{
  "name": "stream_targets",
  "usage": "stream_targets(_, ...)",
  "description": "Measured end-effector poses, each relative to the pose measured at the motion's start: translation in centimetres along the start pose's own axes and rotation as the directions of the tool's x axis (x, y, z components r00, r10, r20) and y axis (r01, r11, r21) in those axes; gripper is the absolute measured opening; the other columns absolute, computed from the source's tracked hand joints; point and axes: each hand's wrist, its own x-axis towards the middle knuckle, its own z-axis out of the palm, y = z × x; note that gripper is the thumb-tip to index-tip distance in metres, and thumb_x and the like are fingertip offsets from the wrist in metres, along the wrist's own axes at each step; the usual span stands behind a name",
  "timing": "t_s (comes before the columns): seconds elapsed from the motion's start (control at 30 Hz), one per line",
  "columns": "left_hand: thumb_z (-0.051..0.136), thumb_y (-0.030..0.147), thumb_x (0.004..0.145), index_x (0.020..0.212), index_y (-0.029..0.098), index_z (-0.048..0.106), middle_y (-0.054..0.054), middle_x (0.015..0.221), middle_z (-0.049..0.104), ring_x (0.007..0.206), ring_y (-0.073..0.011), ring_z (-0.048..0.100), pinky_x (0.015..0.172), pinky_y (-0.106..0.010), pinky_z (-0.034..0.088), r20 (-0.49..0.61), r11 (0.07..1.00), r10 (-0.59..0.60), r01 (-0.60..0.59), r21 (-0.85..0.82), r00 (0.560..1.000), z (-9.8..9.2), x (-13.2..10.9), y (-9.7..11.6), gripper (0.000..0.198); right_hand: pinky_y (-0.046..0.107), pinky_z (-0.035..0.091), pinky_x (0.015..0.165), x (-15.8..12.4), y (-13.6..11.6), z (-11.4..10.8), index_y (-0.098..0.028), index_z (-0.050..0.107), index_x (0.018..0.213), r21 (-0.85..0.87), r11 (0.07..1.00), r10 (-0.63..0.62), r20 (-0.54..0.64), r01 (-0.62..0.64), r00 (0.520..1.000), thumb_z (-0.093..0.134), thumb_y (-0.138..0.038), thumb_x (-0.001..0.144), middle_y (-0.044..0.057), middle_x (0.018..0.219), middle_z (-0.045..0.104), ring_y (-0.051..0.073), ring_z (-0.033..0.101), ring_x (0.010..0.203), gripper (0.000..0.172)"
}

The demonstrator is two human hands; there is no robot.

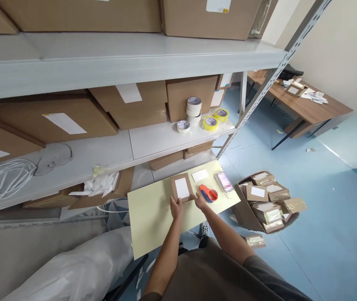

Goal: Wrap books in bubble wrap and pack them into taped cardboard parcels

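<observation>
A small brown cardboard box with a white label on top is on the pale yellow table. My left hand grips its near edge, thumb on the top. At the near right corner, my right hand has its fingers closed against the box; the fingertips are partly hard to make out. Just right of the box lies an orange and blue tape dispenser. A loose white label lies behind the dispenser, and a blurred-out pinkish item is at the table's right end.
Shelving with large cartons rises behind the table. White tape rolls and yellow tape rolls stand on it. On the floor at right, an open carton holds several small boxes. A brown desk stands far right; wrapped plastic bulges at left.
</observation>
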Motion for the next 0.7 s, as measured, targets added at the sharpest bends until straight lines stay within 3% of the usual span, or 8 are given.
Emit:
stream_targets(0.07, 0.047, 0.046, 0.104, 0.167, 0.016, 0.032, -0.018, 0.169, 0.043, 0.157, -0.0286, 0.04, 0.124, -0.037, 0.038, -0.131, 0.995, 0.09, -0.084, 0.052, 0.987, -0.2, 0.5, 1.9, 0.072, 0.037, 0.05, 0.11, 1.4, 0.4, -2.1, -0.02, 0.055, 0.156, 0.029, 0.999, -0.015, 0.015, 0.014, 1.0, 0.041, -0.049, 0.108, 0.013, 0.147, 0.068, 0.03, 0.063, 0.136, 0.057)
stream_targets(0.13, 0.043, 0.045, 0.106, 0.162, 0.019, 0.044, -0.015, 0.163, 0.052, 0.152, -0.0267, 0.046, 0.125, -0.035, 0.037, -0.172, 0.976, 0.218, -0.209, 0.067, 0.961, 0.1, 1.3, 4.7, 0.061, 0.036, 0.044, 0.119, 3.3, 1.1, -4.6, -0.022, 0.043, 0.164, 0.05, 0.998, -0.041, 0.002, 0.041, 0.999, 0.035, -0.041, 0.109, 0.01, 0.159, 0.058, 0.025, 0.055, 0.146, 0.059)
stream_targets(0.27, 0.043, 0.033, 0.106, 0.148, 0.024, 0.062, -0.013, 0.138, 0.071, 0.125, -0.0249, 0.067, 0.111, -0.033, 0.049, 0.068, 0.955, 0.296, -0.297, -0.002, 0.953, 3.5, 4.1, 11.5, 0.047, 0.034, 0.031, 0.128, 8.7, 3.0, -8.7, -0.016, 0.043, 0.164, -0.071, 0.994, -0.082, 0.001, 0.082, 0.997, 0.038, -0.026, 0.105, 0.008, 0.171, 0.042, 0.021, 0.036, 0.159, 0.06)
stream_targets(0.4, 0.061, 0.024, 0.094, 0.161, 0.021, 0.048, -0.016, 0.148, 0.065, 0.133, -0.0286, 0.063, 0.112, -0.036, 0.049, 0.212, 0.964, 0.25, -0.264, 0.036, 0.945, 9.0, 7.9, 16.2, 0.068, 0.034, 0.027, 0.129, 14.1, 5.1, -9.8, -0.008, 0.04, 0.164, -0.208, 0.975, -0.048, 0.135, 0.076, 0.99, 0.037, -0.022, 0.105, 0.014, 0.173, 0.035, 0.024, 0.026, 0.163, 0.061)
stream_targets(0.5, 0.07, 0.02, 0.085, 0.164, 0.017, 0.041, -0.02, 0.159, 0.054, 0.138, -0.0316, 0.06, 0.108, -0.036, 0.05, 0.226, 0.99, 0.062, -0.088, 0.106, 0.972, 12.3, 10.4, 17.0, 0.085, 0.037, 0.03, 0.127, 16.5, 6.4, -9.0, -0.007, 0.036, 0.165, -0.267, 0.959, -0.034, 0.234, 0.098, 0.972, 0.038, -0.022, 0.105, 0.015, 0.175, 0.029, 0.026, 0.021, 0.165, 0.062)
stream_targets(0.57, 0.07, 0.018, 0.083, 0.163, 0.015, 0.042, -0.021, 0.158, 0.054, 0.138, -0.0317, 0.06, 0.106, -0.035, 0.051, 0.196, 0.991, -0.033, 0.007, 0.133, 0.98, 13.8, 11.6, 16.5, 0.085, 0.04, 0.031, 0.127, 17.2, 7.0, -8.1, -0.008, 0.034, 0.166, -0.295, 0.946, -0.053, 0.259, 0.131, 0.964, 0.039, -0.022, 0.105, 0.016, 0.177, 0.025, 0.026, 0.018, 0.165, 0.062)
stream_targets(0.7, 0.066, 0.024, 0.091, 0.153, 0.015, 0.055, -0.021, 0.149, 0.063, 0.138, -0.0316, 0.058, 0.109, -0.036, 0.047, 0.083, 0.981, -0.016, -0.001, 0.195, 0.996, 14.9, 12.4, 15.3, 0.064, 0.042, 0.03, 0.127, 17.4, 8.0, -6.6, -0.012, 0.035, 0.166, -0.31, 0.93, -0.124, 0.239, 0.197, 0.963, 0.037, -0.024, 0.108, 0.015, 0.178, 0.022, 0.025, 0.015, 0.166, 0.06)
